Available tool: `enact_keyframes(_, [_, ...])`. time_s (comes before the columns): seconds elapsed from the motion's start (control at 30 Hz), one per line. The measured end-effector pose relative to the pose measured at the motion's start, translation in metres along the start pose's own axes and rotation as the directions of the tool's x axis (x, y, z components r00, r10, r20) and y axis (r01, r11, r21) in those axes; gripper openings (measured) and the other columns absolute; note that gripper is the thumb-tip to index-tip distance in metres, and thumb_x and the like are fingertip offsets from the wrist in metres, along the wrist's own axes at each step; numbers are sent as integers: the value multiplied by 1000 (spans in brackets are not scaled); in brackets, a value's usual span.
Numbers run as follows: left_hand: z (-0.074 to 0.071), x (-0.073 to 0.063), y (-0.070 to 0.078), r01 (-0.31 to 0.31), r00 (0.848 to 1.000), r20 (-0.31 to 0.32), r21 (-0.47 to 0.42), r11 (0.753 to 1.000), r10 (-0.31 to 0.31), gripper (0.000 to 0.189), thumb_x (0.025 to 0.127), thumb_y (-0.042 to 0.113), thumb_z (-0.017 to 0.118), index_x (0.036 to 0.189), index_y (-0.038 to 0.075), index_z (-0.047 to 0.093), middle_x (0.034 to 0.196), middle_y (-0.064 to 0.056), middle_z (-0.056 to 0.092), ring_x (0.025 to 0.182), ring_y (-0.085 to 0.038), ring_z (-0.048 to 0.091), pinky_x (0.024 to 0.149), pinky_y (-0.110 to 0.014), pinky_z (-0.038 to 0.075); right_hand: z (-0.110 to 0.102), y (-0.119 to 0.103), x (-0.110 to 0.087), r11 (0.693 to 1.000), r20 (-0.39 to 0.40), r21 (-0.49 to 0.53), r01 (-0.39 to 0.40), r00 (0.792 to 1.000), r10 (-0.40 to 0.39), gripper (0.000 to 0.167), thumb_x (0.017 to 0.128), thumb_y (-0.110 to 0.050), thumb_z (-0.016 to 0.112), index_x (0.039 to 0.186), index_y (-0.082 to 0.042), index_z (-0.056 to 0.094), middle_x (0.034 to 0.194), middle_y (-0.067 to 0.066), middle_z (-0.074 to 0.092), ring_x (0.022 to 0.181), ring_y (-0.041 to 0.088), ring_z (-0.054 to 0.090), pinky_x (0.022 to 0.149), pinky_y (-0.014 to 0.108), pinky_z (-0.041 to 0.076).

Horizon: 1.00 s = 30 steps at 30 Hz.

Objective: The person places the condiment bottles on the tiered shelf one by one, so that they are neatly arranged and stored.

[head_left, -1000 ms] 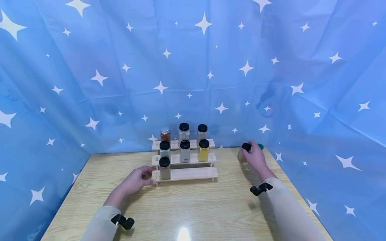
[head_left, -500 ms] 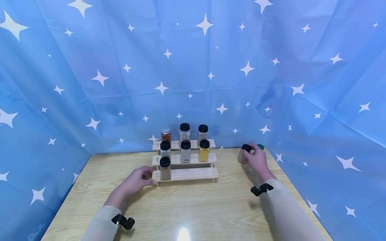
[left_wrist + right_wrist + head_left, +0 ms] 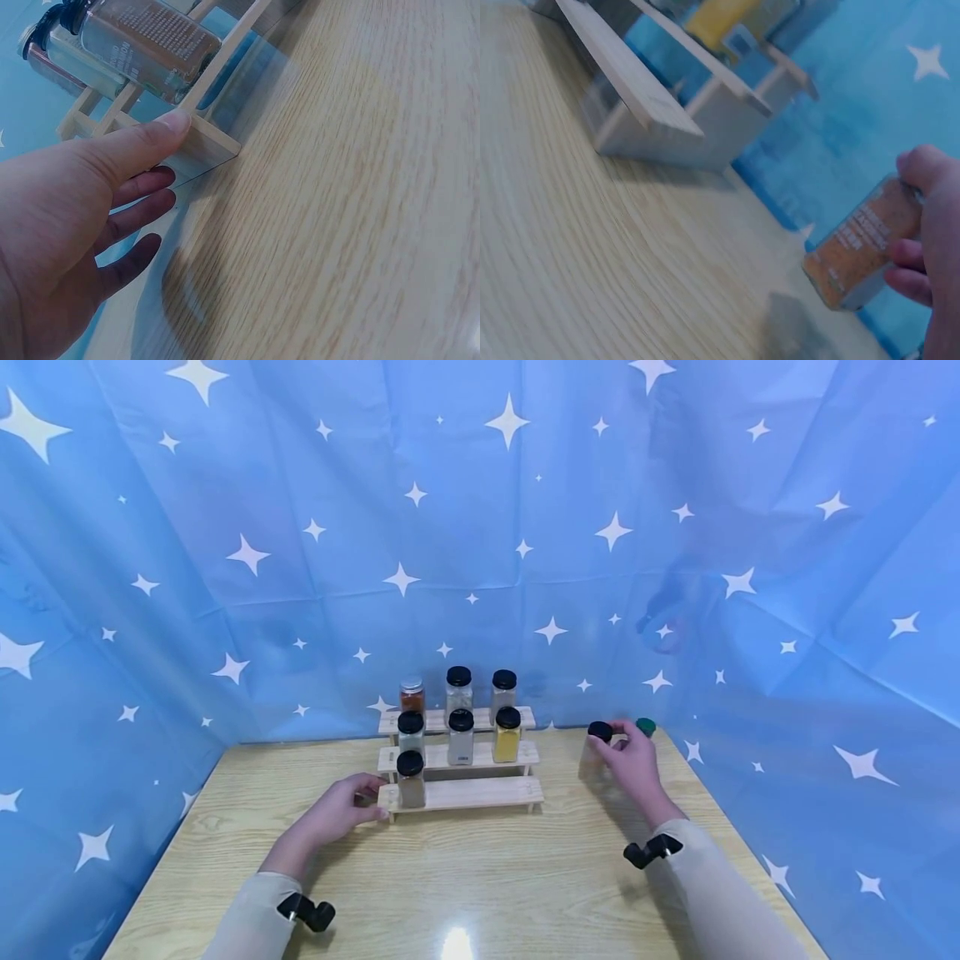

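A three-tier wooden spice rack (image 3: pixel 480 792) stands near the back of the table, with several spice jars on it. My left hand (image 3: pixel 348 806) holds the left end of its lowest tier. In the left wrist view the thumb (image 3: pixel 169 127) presses the shelf corner beside a brown-filled jar (image 3: pixel 146 45), while the lower fingers curl loosely under it. To the right of the rack, my right hand (image 3: pixel 633 768) grips a black-lidded spice jar (image 3: pixel 592 760). Orange-brown powder and a printed label show on this jar (image 3: pixel 866 240) in the right wrist view; it is off the table there.
Behind the right hand is a green-lidded jar (image 3: pixel 646 727), mostly hidden. A yellow-filled jar (image 3: pixel 506 739) sits at the right of the middle tier. Blue star-printed cloth (image 3: pixel 480 527) hangs along the table's back and sides.
My right hand has moved a little left with the spice jar, leaving the green lid more visible. The left hand and the rack have stayed put.
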<state>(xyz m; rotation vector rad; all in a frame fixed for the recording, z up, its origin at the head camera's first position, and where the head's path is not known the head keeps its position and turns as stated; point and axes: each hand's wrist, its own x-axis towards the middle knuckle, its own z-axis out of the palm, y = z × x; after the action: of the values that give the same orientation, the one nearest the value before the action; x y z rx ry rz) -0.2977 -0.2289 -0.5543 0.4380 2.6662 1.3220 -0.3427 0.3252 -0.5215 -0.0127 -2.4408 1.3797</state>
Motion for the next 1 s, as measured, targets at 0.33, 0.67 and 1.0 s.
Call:
enact_keyframes(0.33, [-1,0,0,-6,1000,-1,18,1000,6,55,96,26,90,142,4,69,130,-7,73,122,-29,69,109,-55,57,12,-42,-21,998,76,9,55,996,-55,50,100,-43,86,130,-9,65,93,12,67,69,22,58,50,29,48])
enact_keyframes(0.67, [-1,0,2,-18,1000,5,10,1000,18,54,97,25,89,142,3,68,130,-9,73,122,-31,69,108,-55,58,27,-67,-36,991,119,35,128,984,-132,41,97,-31,89,124,-9,67,84,11,66,66,23,60,49,29,49])
enact_keyframes(1.0, [0,0,2,-15,1000,11,7,1000,15,53,97,25,89,141,3,69,129,-9,72,122,-31,69,107,-55,58,47,-89,-49,980,195,117,159,964,-179,35,98,-26,89,123,-14,68,76,9,64,62,23,57,47,30,45])
